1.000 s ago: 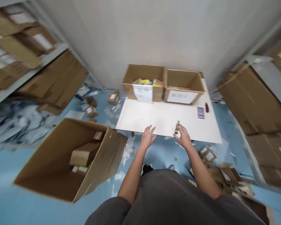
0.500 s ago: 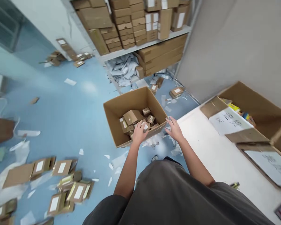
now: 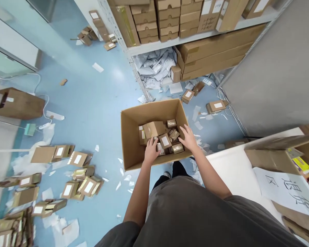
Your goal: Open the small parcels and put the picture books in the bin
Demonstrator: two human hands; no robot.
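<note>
A large open cardboard carton is in front of my body, with several small brown boxes heaped inside. My left hand reaches over the carton's near side, fingers spread at the small boxes. Beside its fingertips lies a small box with a white label. My right hand is over the carton's right side, fingers apart, close to a tape-wrapped small box. Neither hand has anything visible in its grasp. A wider taped box lies behind my left hand.
A metal shelf stacked with brown boxes stands ahead. On my right, a white table bears a carton with a handwritten sheet. Opened small boxes and paper scraps litter the blue floor at left.
My right hand has moved from the carton's right rim to over its inside. My left hand remains at the small boxes. The view has turned left, so the surroundings appear further right.
</note>
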